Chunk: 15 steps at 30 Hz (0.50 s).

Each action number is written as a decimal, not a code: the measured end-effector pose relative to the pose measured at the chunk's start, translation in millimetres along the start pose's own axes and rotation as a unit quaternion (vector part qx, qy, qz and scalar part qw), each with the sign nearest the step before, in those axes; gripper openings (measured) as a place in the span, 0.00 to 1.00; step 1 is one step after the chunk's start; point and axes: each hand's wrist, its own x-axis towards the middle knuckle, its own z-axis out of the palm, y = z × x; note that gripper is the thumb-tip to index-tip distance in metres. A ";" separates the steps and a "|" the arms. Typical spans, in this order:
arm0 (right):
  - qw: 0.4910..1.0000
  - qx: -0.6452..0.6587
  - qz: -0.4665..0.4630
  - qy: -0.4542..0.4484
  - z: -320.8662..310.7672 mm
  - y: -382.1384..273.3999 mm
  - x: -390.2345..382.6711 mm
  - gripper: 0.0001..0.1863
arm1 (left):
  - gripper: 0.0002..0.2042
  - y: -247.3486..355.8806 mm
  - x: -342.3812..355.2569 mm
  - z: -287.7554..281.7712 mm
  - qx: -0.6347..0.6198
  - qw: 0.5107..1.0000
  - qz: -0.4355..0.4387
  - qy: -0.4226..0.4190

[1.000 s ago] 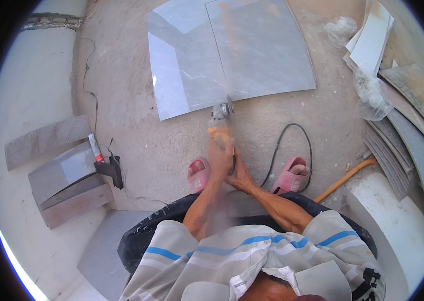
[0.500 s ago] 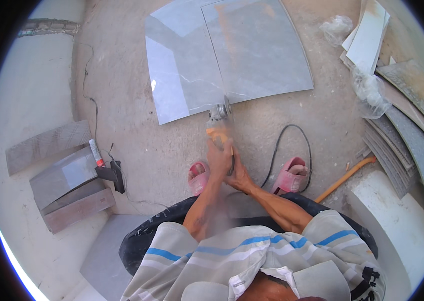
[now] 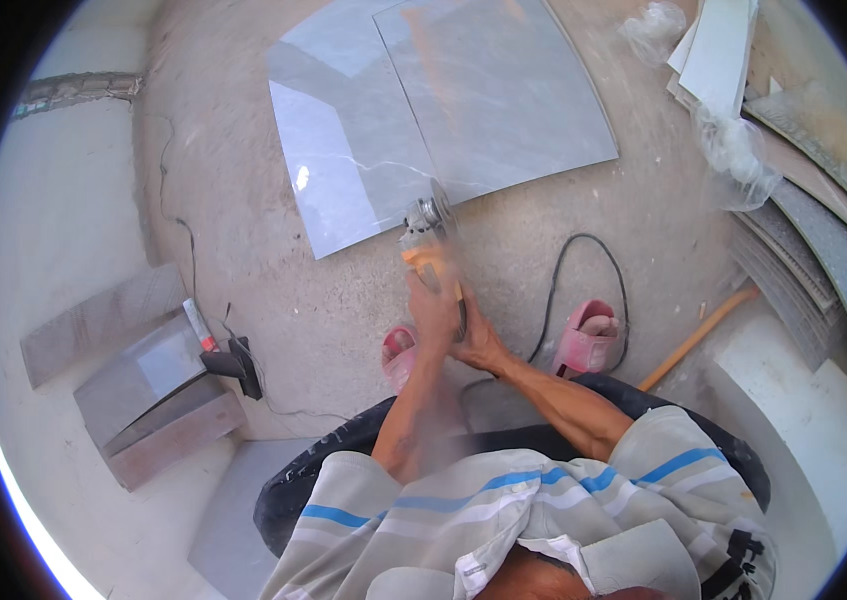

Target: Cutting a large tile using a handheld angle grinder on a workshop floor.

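Note:
Both my hands are closed round the orange-bodied angle grinder (image 3: 424,256). My left hand (image 3: 431,308) wraps its body behind the metal head. My right hand (image 3: 480,342) grips the rear part, just behind and to the right. The grinder's disc (image 3: 440,201) stands on edge at the near edge of a large glossy grey tile (image 3: 513,110) lying on the floor. A thin dark line runs across the tile from its far side toward the disc. Whether the disc touches the tile I cannot tell. Pale dust blurs the air over my left forearm.
A black cable (image 3: 547,300) loops beside my pink sandals (image 3: 586,338). Tile pieces (image 3: 138,380), a tube and a black object (image 3: 235,366) lie at left. On the right are stacked tiles (image 3: 793,260), crumpled plastic (image 3: 733,155) and an orange wooden handle (image 3: 698,340).
The whole view has turned and shifted slightly. The grinder stays at the tile's near edge in both hands, its head slightly further left in the picture, its disc showing more plainly.

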 end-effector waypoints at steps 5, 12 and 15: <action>1.000 -0.011 0.011 -0.009 -0.9 2.3 3.9 0.61 | 0.29 -1.0 5.4 3.5 0.003 1.000 0.009 0.016; 1.000 0.003 0.007 0.002 -1.5 -11.2 11.2 0.59 | 0.29 -2.3 15.7 1.4 -0.033 0.999 -0.004 0.005; 1.000 -0.002 0.009 0.007 -3.2 -12.6 14.5 0.58 | 0.28 3.1 18.9 4.0 -0.019 1.000 -0.013 0.009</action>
